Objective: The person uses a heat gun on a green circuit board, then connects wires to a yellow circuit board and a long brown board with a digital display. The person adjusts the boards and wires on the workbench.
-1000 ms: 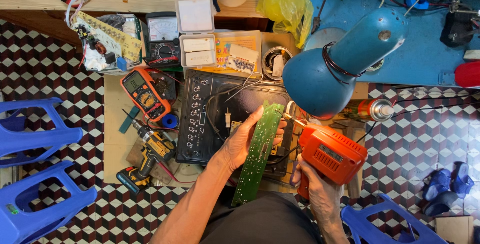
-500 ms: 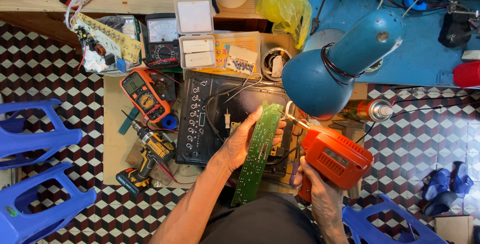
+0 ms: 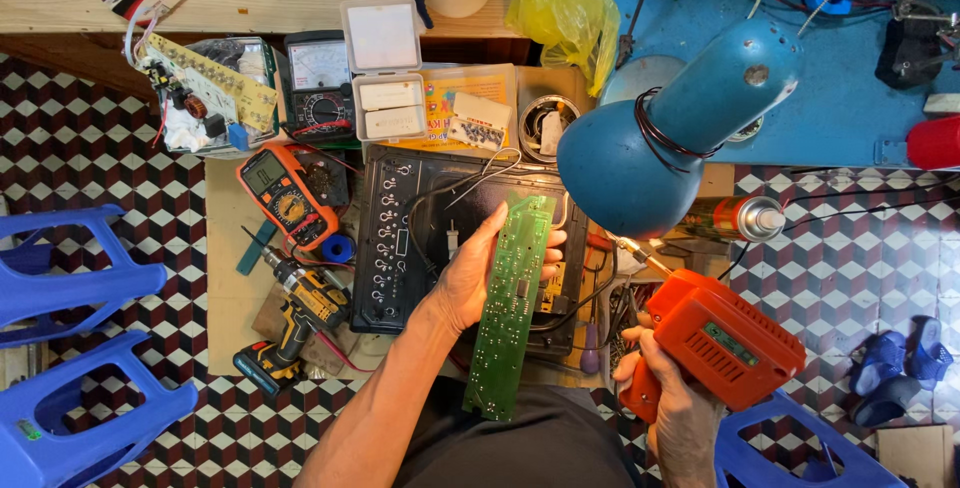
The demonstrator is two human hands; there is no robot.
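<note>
Since a second ago the right hand [image 3: 672, 403] has drawn the orange soldering gun [image 3: 722, 338] back from the green circuit board [image 3: 510, 303], its tip now apart from the board's edge. The left hand [image 3: 478, 273] is closed around the board, holding it over the black appliance panel [image 3: 400, 238]. The board's long axis runs from about one o'clock to seven. The right hand grips the gun's handle, tip pointing to ten o'clock. The blue lamp [image 3: 650, 143] crowds in at one o'clock; tools hem the left.

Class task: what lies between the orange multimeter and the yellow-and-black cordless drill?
In the head view, a small blue tape roll lies between the orange multimeter and the yellow-and-black cordless drill.
</note>
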